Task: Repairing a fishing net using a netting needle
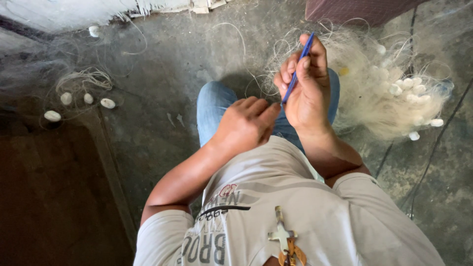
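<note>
- Hanging nearest the lens, one pale cross pendant lies against a grey printed shirt.
- One right hand has its fingers pressed together, pinching one slim blue netting needle that points up and away.
- One left hand sits just beside it over the jeans, fingers curled together; the thumb tip meets the needle's lower end.
- One heaped pale fishing net lies right of the hands, holding about ten white floats.
- Five white floats lie well apart on the left floor, four bunched and one farther back.
</note>
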